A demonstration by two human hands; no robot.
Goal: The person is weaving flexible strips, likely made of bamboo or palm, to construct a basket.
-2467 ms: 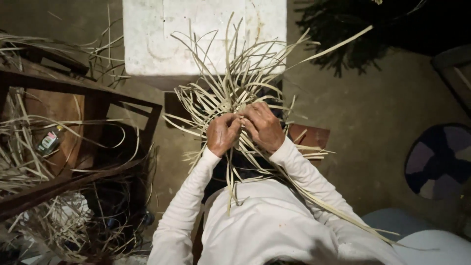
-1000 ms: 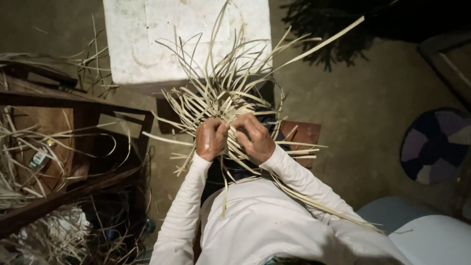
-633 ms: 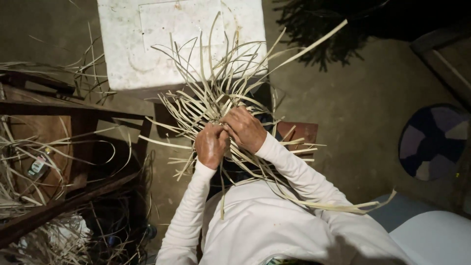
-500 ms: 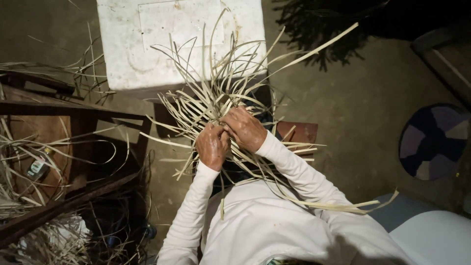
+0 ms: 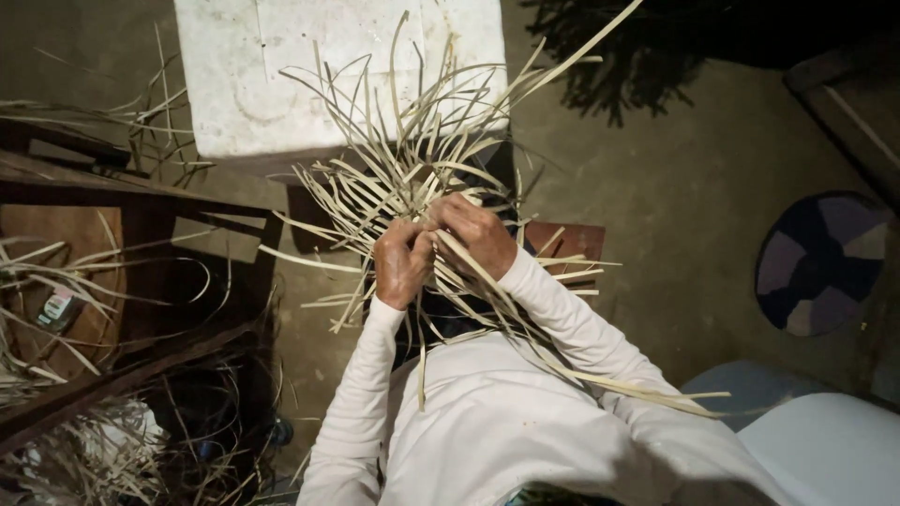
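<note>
Head view, looking straight down on a seated person in a long-sleeved white top. Both hands meet at the centre of a bundle of pale flat strips (image 5: pixel 412 178), held just above the lap and fanning outward toward the far side and to both flanks.

Left hand (image 5: pixel 403 262): fingers curled shut around a gathered cluster of strips at the woven core, holding it fast. Right hand (image 5: pixel 478 230): fingers bent and pinched on one or more strips just beside the left hand; the two hands touch or nearly touch. Which single strip the right hand has isolated cannot be told.

Several long strips trail back over the right forearm and across the lap toward the near right.

Surroundings: a white block (image 5: pixel 337 70) on the floor at the far side, partly under the strip ends; a dark wooden frame (image 5: pixel 141 281) at left with loose strips draped over it; a small reddish-brown board (image 5: pixel 567 239) on the floor just right of the hands; a round patchwork mat (image 5: pixel 825 262) well apart at right.

Assessment: the step in hand appears to be interlacing at the core, early in the piece, as most strip length is unwoven. The next move likely calls for steady anchoring by the left hand while the right leads its strip across neighbours without kinking it.
</note>
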